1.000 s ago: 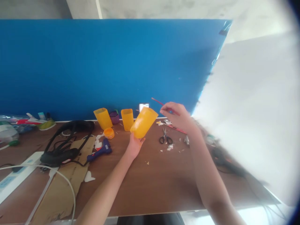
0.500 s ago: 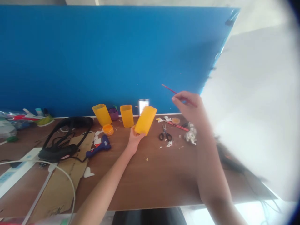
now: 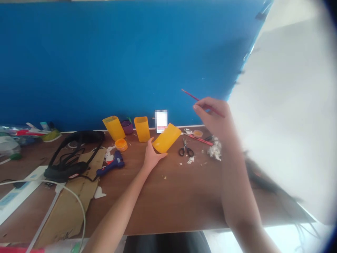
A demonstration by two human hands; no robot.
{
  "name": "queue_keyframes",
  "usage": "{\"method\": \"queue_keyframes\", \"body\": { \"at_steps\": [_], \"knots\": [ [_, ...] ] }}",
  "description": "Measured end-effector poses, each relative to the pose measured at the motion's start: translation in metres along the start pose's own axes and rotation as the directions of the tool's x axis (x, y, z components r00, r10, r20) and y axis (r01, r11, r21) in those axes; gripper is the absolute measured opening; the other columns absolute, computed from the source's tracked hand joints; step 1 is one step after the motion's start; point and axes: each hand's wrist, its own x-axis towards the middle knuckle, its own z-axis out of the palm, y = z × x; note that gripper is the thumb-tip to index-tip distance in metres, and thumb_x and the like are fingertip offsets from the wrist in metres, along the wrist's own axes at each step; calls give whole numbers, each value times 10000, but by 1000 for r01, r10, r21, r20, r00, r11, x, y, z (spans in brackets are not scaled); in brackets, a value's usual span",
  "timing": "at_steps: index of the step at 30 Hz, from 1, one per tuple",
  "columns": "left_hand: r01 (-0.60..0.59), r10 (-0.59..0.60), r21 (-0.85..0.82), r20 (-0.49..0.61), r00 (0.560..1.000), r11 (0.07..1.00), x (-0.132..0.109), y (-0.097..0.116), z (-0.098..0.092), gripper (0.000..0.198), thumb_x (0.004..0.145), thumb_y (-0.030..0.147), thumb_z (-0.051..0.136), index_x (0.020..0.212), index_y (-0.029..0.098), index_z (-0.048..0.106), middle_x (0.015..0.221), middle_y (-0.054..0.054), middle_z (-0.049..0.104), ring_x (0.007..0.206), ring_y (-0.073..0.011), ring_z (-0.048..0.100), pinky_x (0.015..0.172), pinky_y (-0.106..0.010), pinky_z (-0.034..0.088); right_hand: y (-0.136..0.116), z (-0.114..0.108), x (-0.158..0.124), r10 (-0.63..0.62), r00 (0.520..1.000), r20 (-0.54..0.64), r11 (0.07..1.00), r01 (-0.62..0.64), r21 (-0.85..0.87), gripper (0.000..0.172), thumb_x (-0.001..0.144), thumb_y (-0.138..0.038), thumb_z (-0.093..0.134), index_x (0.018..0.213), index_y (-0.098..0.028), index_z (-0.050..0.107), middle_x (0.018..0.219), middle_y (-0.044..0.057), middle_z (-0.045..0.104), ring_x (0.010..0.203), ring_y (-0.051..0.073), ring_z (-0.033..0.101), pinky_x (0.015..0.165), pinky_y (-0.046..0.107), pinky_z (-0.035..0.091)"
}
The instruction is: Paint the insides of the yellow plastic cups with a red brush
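Observation:
My left hand (image 3: 154, 154) grips the lower end of a yellow cup-like container (image 3: 167, 139), thumb and fingers on opposite sides; the container leans to the right. In my right hand (image 3: 213, 110), pinched between thumb and fingers, is a thin red paintbrush (image 3: 191, 95), its tip pointing up and left, apart from the container. Two more yellow containers, one leaning (image 3: 114, 128) and one nearly upright (image 3: 142, 129), stand at the back. By the leaning one sits an open pot of orange paint (image 3: 121, 144).
Scissors (image 3: 185, 150), a red-handled tool (image 3: 199, 140) and crumpled white scraps (image 3: 215, 150) lie to the right. On the left are a blue glue gun (image 3: 113, 164), a black strapped headset (image 3: 71, 168), cardboard (image 3: 68, 211) and a white power strip (image 3: 23, 191). A blue panel (image 3: 118, 63) rises behind.
The yellow container in my left hand has tipped further right, and my left fingers have spread wider around its base. My right hand holds the paintbrush in nearly the same place.

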Motion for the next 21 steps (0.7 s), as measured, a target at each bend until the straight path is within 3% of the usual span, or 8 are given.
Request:
{"method": "queue_keyframes", "body": {
  "at_steps": [3, 8, 15, 21],
  "knots": [
    [13, -13, 19, -18, 1000, 1000, 2, 0, -3, 1052, 464, 364, 931, 1387, 237, 443, 1266, -155, 555, 1237, -351, 526, 1033, -529, 409, -1, 1, 1, -12, 1000, -2, 1000, 12, 20, 172, 895, -397, 592, 837, -258, 676, 849, 37, 683, 777, 193, 613, 636, 318, 435],
    [38, -39, 10, 60, 997, 999, 1, 7, -4, 985, 523, 326, 906, 1383, 264, 430, 1308, -136, 564, 1192, -320, 561, 983, -466, 452, -1, 1, 1, -3, 1000, 6, 1000, 3, 15, 170, 895, -398, 588, 836, -262, 672, 860, 36, 686, 773, 189, 611, 655, 322, 448],
    [58, -54, -52, 89, 995, 997, -3, 11, 7, 880, 504, 317, 904, 1267, 239, 474, 1237, -118, 586, 1113, -295, 590, 900, -414, 479, -4, 0, -1, -3, 1000, -12, 1000, 3, 14, 144, 890, -349, 584, 830, -250, 669, 851, 38, 687, 784, 187, 623, 620, 313, 443],
    [42, -73, 239, 120, 990, 970, -2, 19, 6, 851, 562, 362, 864, 1273, 225, 416, 1270, -107, 548, 1202, -299, 524, 973, -419, 446, -4, 3, 0, -35, 999, -18, 999, 35, 14, 109, 873, -304, 604, 812, -240, 668, 819, 18, 683, 750, 162, 619, 629, 289, 456]
  ]
}}
